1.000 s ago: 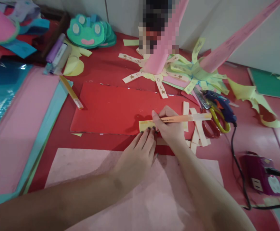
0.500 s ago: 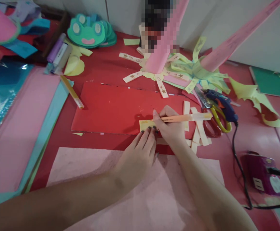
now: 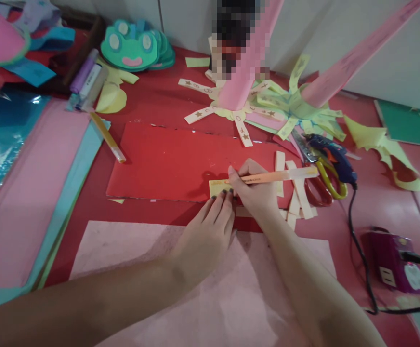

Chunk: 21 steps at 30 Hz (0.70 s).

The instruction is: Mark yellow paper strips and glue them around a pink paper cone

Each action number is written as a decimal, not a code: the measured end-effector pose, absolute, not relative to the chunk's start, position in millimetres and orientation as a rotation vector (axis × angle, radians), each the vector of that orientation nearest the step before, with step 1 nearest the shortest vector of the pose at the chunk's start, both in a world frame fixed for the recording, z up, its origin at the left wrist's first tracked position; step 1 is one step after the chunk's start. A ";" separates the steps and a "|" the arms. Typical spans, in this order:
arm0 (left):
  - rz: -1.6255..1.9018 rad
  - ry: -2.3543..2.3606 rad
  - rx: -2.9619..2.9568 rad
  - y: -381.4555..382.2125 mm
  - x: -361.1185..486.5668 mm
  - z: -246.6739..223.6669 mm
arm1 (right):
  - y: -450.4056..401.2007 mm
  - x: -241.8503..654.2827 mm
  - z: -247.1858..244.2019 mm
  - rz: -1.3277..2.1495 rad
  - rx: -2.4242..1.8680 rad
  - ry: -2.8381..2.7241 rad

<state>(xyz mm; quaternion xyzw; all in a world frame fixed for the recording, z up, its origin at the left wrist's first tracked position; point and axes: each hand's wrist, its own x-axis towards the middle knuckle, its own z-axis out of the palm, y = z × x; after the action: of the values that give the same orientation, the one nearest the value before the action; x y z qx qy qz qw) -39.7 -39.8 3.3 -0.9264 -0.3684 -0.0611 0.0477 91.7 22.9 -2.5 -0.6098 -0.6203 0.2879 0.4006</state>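
Reaches in from the lower right with the right hand, forearm slanting up and inward, wrist low over the near edge of the red board. Closes thumb and fingers around the orange pen in a writing pinch, with no gap around the barrel. Comes in from the lower left with the left hand, palm down, fingers nearly straight, close together and angled up to the right. Clasps nothing in that hand; rests the dark-nailed fingertips on the near side of the yellow strip, just left of the pen grip.

Slopes gently upward to the right along the pen, from the tip at the strip to the clear, yellow-ended rear. Lies flat on the board beneath both hands, in the strip's case, with faint orange-yellow marks near the upper left edge. Shows more yellow paper right of the grip; cannot tell if it belongs to the same strip. Leaves pale strips loosely crossed just right of the pen hand, with scissors and a glue gun beyond.
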 end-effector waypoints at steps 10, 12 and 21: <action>-0.224 -1.143 -2.849 -40.3 -40.7 2.4 | 22.5 92.8 -4.0 0.725 -1.553 -1.592; -0.225 -1.126 -2.837 -40.0 -40.5 2.6 | 22.5 92.4 -3.4 0.707 -1.556 -1.604; -0.171 -1.124 -2.820 -40.0 -40.2 3.2 | 24.0 95.2 -6.9 0.666 -1.526 -1.523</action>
<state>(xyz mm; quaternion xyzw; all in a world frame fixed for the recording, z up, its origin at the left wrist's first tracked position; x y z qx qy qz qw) -40.2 -40.0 3.2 -0.9262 -0.3694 -0.0561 0.0505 95.2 24.0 -6.9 -0.6112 -0.6100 0.2667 0.4280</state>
